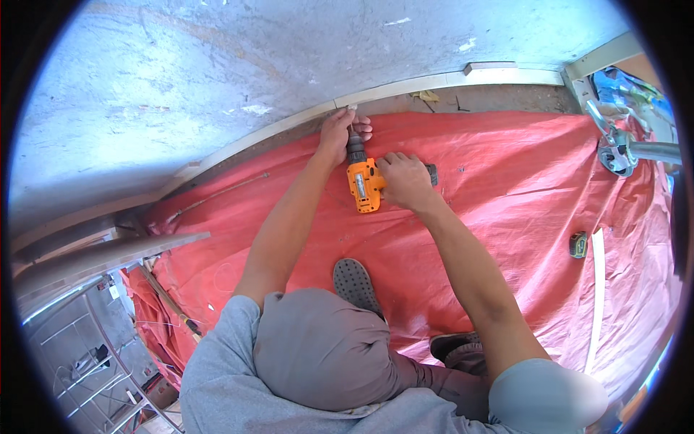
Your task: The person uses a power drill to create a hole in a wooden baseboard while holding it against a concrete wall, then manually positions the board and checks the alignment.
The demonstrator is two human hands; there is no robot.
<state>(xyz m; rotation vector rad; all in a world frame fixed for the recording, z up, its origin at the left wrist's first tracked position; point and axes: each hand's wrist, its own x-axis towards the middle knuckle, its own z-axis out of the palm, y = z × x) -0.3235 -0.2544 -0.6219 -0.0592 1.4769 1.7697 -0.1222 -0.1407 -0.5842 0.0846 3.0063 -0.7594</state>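
Note:
My left hand (pixel 338 136) is at the front end of an orange and black cordless drill (pixel 365 184), against the pale strip (pixel 397 87) along the wall's foot. Its thumb and forefinger are closed around something small at the bit, too small to name; the other fingers curl loosely. My right hand (pixel 403 179) grips the drill's handle, with the battery base showing past the fingers. The drill lies sideways, pointing at the strip, above a red tarpaulin (pixel 491 202). My grey-clad knee and a dotted shoe (pixel 353 286) are below it.
A tape measure (pixel 577 244) and long white strip (pixel 598 296) lie at right, beside a metal fitting with pole (pixel 614 155). A small block (pixel 490 67) sits on the wall strip. At left are a board (pixel 130 257), metal rack (pixel 94 340) and thin rod (pixel 217 193).

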